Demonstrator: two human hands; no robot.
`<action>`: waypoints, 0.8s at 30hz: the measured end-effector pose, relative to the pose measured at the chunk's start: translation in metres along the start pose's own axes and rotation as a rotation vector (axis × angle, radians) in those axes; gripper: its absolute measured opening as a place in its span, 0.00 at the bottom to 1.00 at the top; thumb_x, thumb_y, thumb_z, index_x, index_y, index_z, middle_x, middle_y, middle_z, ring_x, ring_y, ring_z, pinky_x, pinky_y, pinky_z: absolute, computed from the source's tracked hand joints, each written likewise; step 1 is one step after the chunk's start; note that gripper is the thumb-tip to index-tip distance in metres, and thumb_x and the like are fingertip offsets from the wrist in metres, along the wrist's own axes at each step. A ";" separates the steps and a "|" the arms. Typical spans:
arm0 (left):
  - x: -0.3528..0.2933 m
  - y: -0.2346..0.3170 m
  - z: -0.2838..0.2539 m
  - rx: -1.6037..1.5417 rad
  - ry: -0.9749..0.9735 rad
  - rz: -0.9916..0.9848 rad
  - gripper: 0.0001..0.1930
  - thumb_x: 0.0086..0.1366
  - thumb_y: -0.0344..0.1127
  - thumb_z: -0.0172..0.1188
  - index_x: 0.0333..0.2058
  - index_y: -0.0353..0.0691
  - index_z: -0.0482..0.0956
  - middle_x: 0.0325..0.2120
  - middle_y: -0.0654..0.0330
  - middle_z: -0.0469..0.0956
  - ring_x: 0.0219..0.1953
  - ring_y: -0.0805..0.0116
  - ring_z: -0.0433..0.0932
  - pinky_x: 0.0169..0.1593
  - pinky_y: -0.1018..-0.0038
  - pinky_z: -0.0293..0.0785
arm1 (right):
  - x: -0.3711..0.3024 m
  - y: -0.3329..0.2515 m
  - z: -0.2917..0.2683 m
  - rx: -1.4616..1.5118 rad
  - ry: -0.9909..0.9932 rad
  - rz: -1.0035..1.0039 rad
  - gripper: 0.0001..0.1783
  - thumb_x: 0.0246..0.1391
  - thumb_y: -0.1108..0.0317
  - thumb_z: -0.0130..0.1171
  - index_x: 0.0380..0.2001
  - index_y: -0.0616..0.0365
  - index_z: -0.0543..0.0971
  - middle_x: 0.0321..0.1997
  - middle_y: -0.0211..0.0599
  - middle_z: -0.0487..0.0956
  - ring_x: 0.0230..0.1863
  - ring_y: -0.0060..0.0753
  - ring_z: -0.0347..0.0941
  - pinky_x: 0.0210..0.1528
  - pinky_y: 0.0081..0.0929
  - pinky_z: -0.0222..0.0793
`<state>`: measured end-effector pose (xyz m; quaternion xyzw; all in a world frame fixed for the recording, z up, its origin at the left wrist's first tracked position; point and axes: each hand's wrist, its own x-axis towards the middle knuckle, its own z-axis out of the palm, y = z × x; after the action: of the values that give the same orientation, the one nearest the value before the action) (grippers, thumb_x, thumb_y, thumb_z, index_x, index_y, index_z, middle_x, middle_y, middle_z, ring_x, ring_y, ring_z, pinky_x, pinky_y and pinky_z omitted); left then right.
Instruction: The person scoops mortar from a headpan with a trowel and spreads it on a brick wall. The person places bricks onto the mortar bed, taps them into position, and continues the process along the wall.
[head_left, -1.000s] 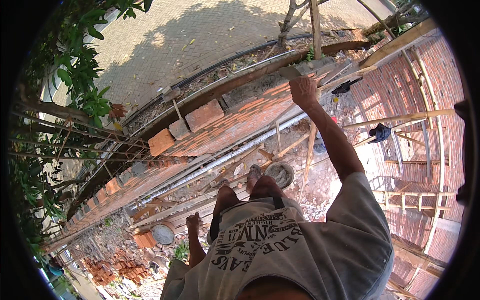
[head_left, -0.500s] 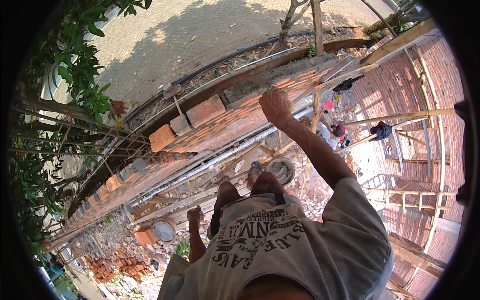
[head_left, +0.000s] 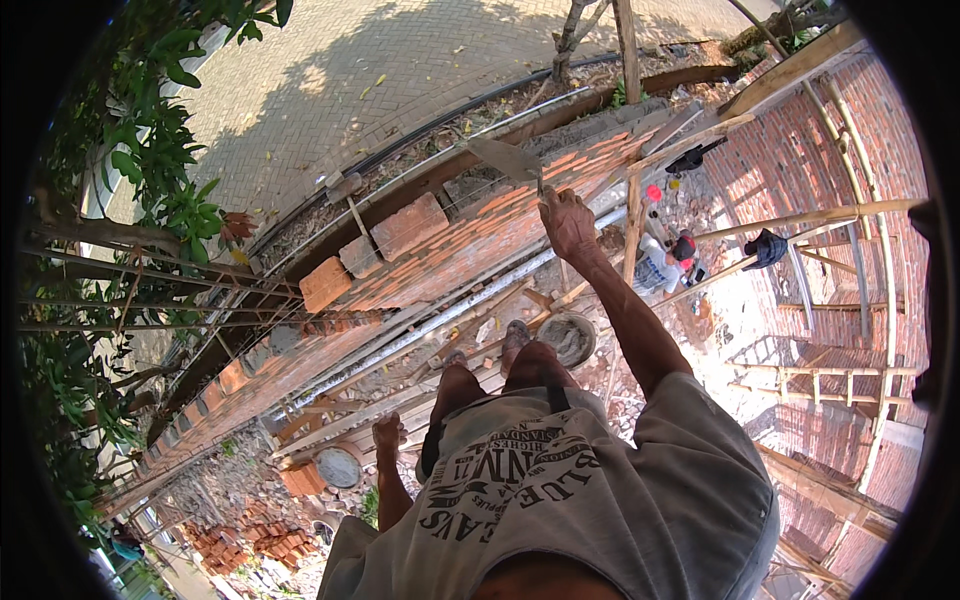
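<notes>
My right hand (head_left: 570, 222) is wrapped round the handle of a trowel (head_left: 508, 158). Its flat grey blade reaches left over the top of a brick wall (head_left: 450, 262). Left of the blade, a large reddish brick (head_left: 412, 222), a smaller greyish brick (head_left: 360, 256) and an orange brick (head_left: 326, 285) sit on the wall top. Grey mortar (head_left: 590, 130) covers the course right of the blade. Low beside my leg hangs my left hand (head_left: 388, 432), fingers curled, with nothing visible in it.
Planks (head_left: 350, 418) lie below by my feet, with a mortar basin (head_left: 566, 340) and another round basin (head_left: 338, 467). A person (head_left: 660, 265) is lower down at right, among bamboo poles (head_left: 800, 220). Leafy branches (head_left: 140, 150) crowd the left; brick piles (head_left: 270, 540) lie lower left.
My right hand has shifted slightly right and down, and its wrist has turned. The trowel blade now shows broad and flat over the wall. My left hand has barely moved.
</notes>
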<state>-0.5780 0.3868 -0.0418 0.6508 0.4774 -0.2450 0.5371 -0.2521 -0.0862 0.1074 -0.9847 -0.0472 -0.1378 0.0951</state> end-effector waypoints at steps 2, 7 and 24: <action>-0.003 -0.007 -0.010 0.033 0.003 0.005 0.16 0.64 0.43 0.58 0.29 0.33 0.76 0.20 0.59 0.76 0.17 0.66 0.76 0.18 0.71 0.71 | -0.013 0.011 0.019 0.302 0.081 0.274 0.16 0.55 0.64 0.58 0.43 0.62 0.71 0.30 0.47 0.77 0.33 0.51 0.76 0.32 0.46 0.71; -0.021 -0.021 -0.041 0.067 0.026 -0.077 0.16 0.64 0.43 0.58 0.30 0.32 0.76 0.22 0.59 0.77 0.19 0.68 0.77 0.17 0.73 0.70 | -0.037 0.021 0.074 1.625 0.107 1.192 0.13 0.61 0.56 0.55 0.28 0.51 0.72 0.19 0.28 0.71 0.16 0.25 0.68 0.15 0.27 0.67; -0.045 0.022 -0.073 -0.060 0.011 -0.002 0.15 0.66 0.41 0.57 0.22 0.42 0.69 0.16 0.68 0.67 0.15 0.78 0.65 0.16 0.80 0.56 | -0.098 -0.086 0.153 0.444 -0.245 0.486 0.19 0.61 0.52 0.51 0.36 0.60 0.71 0.30 0.54 0.76 0.33 0.61 0.75 0.36 0.51 0.71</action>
<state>-0.5919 0.4400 0.0282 0.6354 0.4881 -0.2275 0.5534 -0.3155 0.0219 -0.0496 -0.9317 0.1485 0.0219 0.3306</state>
